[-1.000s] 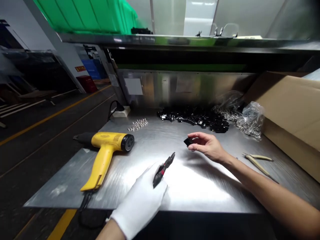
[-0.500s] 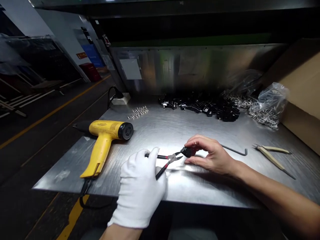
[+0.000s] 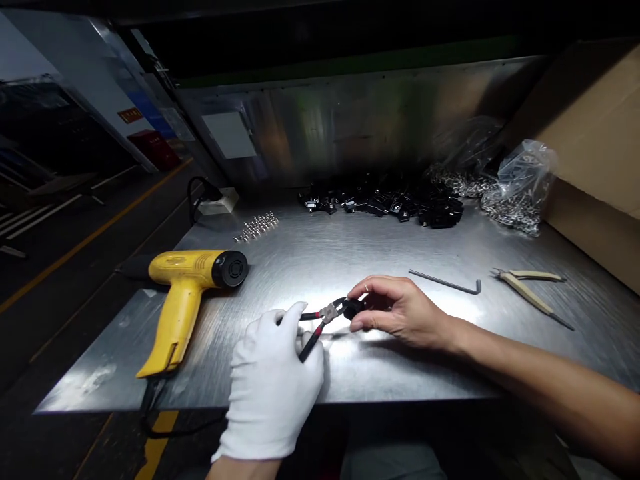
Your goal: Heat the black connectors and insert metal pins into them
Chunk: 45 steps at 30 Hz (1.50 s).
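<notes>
My left hand (image 3: 275,380), in a white glove, is wrapped around the handles of the red-and-black pliers (image 3: 329,313). My bare right hand (image 3: 405,313) pinches a small black part (image 3: 354,308) between thumb and fingers. That part sits in the gap between my two hands, with the tips of the pliers right at it (whether they bite on it, I can't tell). Under both hands is the metal table (image 3: 385,373).

Left of my gloved hand, near the table's edge, lies a yellow heat gun (image 3: 173,317), its black nozzle pointing away from me to the left and its cord (image 3: 149,400) hanging at the front edge. Just beyond my right hand is a bent hex key (image 3: 444,282); farther right, the cream-handled pliers (image 3: 531,295) lie spread apart.

Past my left hand stands a cluster of small shiny metal pieces (image 3: 256,227), and behind it a white socket block (image 3: 220,201) with a black plug. Straight ahead, beyond both hands, is a heap of black parts (image 3: 395,200). To its right are clear bags of metal bits (image 3: 517,197), beside a cardboard box (image 3: 600,153). Farthest ahead rises the metal back panel (image 3: 310,133).
</notes>
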Each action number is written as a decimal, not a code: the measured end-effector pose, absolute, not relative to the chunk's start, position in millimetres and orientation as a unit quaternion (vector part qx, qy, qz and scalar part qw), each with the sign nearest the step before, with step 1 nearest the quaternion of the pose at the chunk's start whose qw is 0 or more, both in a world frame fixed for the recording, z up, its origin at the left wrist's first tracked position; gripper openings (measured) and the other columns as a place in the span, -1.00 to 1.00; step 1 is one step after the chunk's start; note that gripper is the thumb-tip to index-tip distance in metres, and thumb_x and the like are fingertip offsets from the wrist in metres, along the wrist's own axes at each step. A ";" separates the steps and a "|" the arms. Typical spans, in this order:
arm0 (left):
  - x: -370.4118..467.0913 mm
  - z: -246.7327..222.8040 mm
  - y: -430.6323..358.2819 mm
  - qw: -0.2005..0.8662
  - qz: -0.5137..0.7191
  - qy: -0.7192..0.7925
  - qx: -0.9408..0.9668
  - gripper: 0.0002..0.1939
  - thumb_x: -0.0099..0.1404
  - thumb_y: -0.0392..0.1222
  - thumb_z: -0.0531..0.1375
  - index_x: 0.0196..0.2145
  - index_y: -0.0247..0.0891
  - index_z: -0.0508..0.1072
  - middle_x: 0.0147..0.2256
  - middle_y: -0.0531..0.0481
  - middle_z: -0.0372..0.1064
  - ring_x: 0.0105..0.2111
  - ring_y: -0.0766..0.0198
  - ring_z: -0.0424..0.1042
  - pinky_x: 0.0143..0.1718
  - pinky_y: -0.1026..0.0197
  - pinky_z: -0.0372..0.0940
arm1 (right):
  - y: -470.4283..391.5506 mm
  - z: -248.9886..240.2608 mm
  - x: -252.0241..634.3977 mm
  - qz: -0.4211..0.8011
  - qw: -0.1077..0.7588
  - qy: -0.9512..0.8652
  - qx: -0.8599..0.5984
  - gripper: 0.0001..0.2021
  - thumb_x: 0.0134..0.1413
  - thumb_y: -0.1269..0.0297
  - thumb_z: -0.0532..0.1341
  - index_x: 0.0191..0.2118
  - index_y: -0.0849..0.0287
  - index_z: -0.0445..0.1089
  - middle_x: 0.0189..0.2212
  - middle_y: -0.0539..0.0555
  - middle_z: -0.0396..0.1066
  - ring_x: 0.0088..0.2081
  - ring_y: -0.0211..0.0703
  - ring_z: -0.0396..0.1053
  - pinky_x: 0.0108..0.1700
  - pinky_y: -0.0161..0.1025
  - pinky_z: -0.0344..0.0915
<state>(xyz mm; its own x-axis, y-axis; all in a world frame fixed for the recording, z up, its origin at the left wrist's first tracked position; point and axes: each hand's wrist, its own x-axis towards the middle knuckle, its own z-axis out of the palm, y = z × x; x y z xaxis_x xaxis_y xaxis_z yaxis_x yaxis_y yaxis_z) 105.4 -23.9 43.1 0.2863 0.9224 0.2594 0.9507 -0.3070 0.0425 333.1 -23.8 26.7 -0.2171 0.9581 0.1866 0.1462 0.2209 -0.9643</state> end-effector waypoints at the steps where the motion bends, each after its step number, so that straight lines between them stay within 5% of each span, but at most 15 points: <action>1: 105.2 43.1 -23.8 0.066 -0.117 -0.588 -0.798 -0.62 0.26 -0.17 0.14 0.04 -0.08 0.41 -0.27 -0.03 0.39 -0.29 0.06 0.35 -0.29 0.10 0.14 | -24.7 26.5 331.2 0.478 0.452 -0.616 -0.433 -0.64 0.10 0.12 0.41 -0.04 0.16 0.47 -0.22 0.05 0.51 -0.24 -0.19 0.46 -0.23 -0.24 0.41; 12: 107.5 47.4 -27.5 0.182 -0.151 -0.561 -0.793 -0.68 0.31 -0.08 0.16 -0.01 -0.06 0.51 -0.23 -0.10 0.38 -0.27 0.01 0.29 -0.29 0.06 0.01 | -29.1 28.4 329.6 0.573 0.436 -0.536 -0.441 -0.74 0.06 0.15 0.43 -0.15 0.15 0.58 -0.35 0.01 0.51 -0.38 -0.29 0.34 -0.39 -0.33 0.24; 19: 111.5 42.7 -29.7 0.161 -0.114 -0.565 -0.801 -0.69 0.29 -0.02 0.19 -0.04 -0.07 0.51 -0.34 -0.05 0.40 -0.38 0.08 0.28 -0.38 0.12 -0.07 | -27.2 28.7 332.3 0.542 0.422 -0.580 -0.438 -0.74 0.08 0.10 0.42 -0.19 0.16 0.62 -0.42 -0.02 0.42 -0.44 -0.32 0.24 -0.47 -0.33 0.13; 25: 111.7 32.3 -30.6 0.122 -0.125 -0.572 -0.801 -0.81 0.31 -0.08 0.15 -0.20 -0.11 0.53 -0.46 -0.03 0.32 -0.40 0.09 0.31 -0.39 0.13 -0.02 | -29.3 35.2 332.8 0.489 0.426 -0.633 -0.423 -0.74 0.19 0.06 0.33 -0.17 0.14 0.60 -0.36 0.01 0.43 -0.36 -0.26 0.34 -0.36 -0.30 0.25; 29: 109.0 23.4 -26.1 0.083 -0.181 -0.573 -0.795 -0.82 0.30 -0.13 0.16 -0.18 -0.15 0.51 -0.39 -0.03 0.37 -0.33 0.09 0.36 -0.34 0.13 0.10 | -30.0 35.8 329.4 0.394 0.429 -0.712 -0.391 -0.75 0.25 0.19 0.31 -0.02 0.18 0.53 -0.29 0.05 0.44 -0.29 -0.21 0.37 -0.24 -0.25 0.31; 36: 106.8 18.8 -26.1 0.034 -0.207 -0.569 -0.795 -0.74 0.28 -0.16 0.18 -0.08 -0.16 0.50 -0.30 -0.03 0.42 -0.24 0.06 0.40 -0.24 0.11 0.21 | -28.1 33.1 331.9 0.371 0.411 -0.750 -0.361 -0.81 0.30 0.24 0.26 -0.10 0.23 0.54 -0.39 0.03 0.37 -0.34 -0.25 0.33 -0.27 -0.28 0.29; 45: 104.8 16.4 -24.8 0.012 -0.220 -0.535 -0.816 -0.92 0.26 -0.23 0.14 -0.36 -0.21 0.44 -0.43 -0.01 0.33 -0.39 0.16 0.35 -0.31 0.14 0.19 | -29.8 32.6 332.0 0.379 0.422 -0.740 -0.361 -0.74 0.25 0.11 0.30 -0.08 0.17 0.55 -0.39 0.03 0.38 -0.36 -0.24 0.33 -0.29 -0.27 0.28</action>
